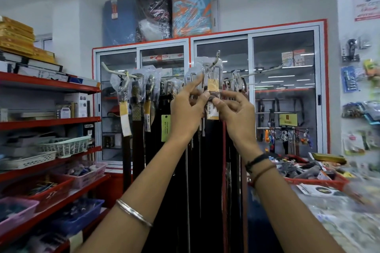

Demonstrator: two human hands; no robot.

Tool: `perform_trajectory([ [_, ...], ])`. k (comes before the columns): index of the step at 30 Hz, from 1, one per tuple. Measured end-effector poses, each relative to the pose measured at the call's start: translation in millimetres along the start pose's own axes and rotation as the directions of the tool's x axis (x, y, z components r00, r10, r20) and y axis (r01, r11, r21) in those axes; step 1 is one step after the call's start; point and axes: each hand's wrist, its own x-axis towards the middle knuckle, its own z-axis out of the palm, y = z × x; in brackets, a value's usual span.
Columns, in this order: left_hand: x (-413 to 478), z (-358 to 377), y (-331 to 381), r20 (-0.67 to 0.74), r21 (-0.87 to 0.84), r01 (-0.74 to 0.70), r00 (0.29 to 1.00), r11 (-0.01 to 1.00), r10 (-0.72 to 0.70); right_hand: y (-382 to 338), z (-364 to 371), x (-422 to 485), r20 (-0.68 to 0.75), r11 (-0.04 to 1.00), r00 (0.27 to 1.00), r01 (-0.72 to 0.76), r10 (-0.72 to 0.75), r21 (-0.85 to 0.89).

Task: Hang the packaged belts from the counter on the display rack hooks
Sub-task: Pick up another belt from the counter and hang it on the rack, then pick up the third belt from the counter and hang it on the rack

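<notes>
A person's two hands meet at the centre of a shop's belt display, both raised to a packaged belt (212,96) in clear crinkled plastic that hangs at the middle hook (216,58), a pale metal prong angled upward at 12 o'clock from the hands. The left hand (188,113) has thumb and forefinger pinched on the wrapper's left edge beside the silver rectangular buckle, the other fingers (181,96) loosely curled. The right hand (236,111) clamps its thumb and forefinger on the wrapper at the yellow price tag (212,87), remaining fingers spread slightly apart. Whether the package's hole is fully seated on the hook cannot be told.

Below the hands, long dark leather straps fall straight down, glossy and narrow. At 9 o'clock, more wrapped belts (136,96) with yellow and green tags hang from another prong of the rack. A smooth silver bangle (133,212) circles the left forearm; dark cord bracelets (258,163) wrap the right wrist. At 4 o'clock the desk (337,220) carries a red mesh tray (320,183) of blurred goods. Red metal shelves (49,86) with plastic baskets fill 8 o'clock.
</notes>
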Motion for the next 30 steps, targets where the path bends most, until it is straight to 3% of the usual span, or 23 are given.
perform_trajectory([
  [3, -12, -1, -2, -0.011, 0.043, 0.004, 1.0, 0.999, -0.003, 0, -7, -10, -0.021, 0.998, 1.0, 0.01, -0.011, -0.058],
  [7, -51, 2, 5, -0.106, 0.113, -0.105, 0.987, 0.988, 0.117, -7, -30, -44, -0.094, 0.982, 0.993, 0.059, -0.077, -0.181],
  [11, -110, 22, 17, -0.061, 0.001, -0.184, 0.981, 0.983, 0.184, -10, -69, -93, -0.134, 0.947, 0.984, 0.069, -0.116, -0.315],
  [14, -153, 48, 24, 0.024, -0.115, -0.16, 0.986, 0.98, 0.164, -8, -109, -130, -0.136, 0.909, 0.984, 0.048, -0.114, -0.415],
  [18, -211, 95, 29, 0.149, -0.252, -0.03, 0.986, 0.967, 0.069, 1, -177, -183, -0.135, 0.813, 0.991, -0.056, -0.028, -0.58],
  [22, -268, 148, 31, 0.309, -0.302, 0.162, 0.949, 0.939, -0.065, 12, -252, -228, -0.258, 0.703, 0.964, -0.232, 0.071, -0.672],
  [27, -336, 217, 36, 0.549, -0.295, 0.408, 0.813, 0.864, -0.196, 27, -354, -279, -0.426, 0.464, 0.892, -0.446, 0.154, -0.765],
  [30, -375, 256, 46, 0.688, -0.237, 0.541, 0.68, 0.807, -0.254, 29, -415, -304, -0.556, 0.33, 0.813, -0.58, 0.175, -0.745],
])
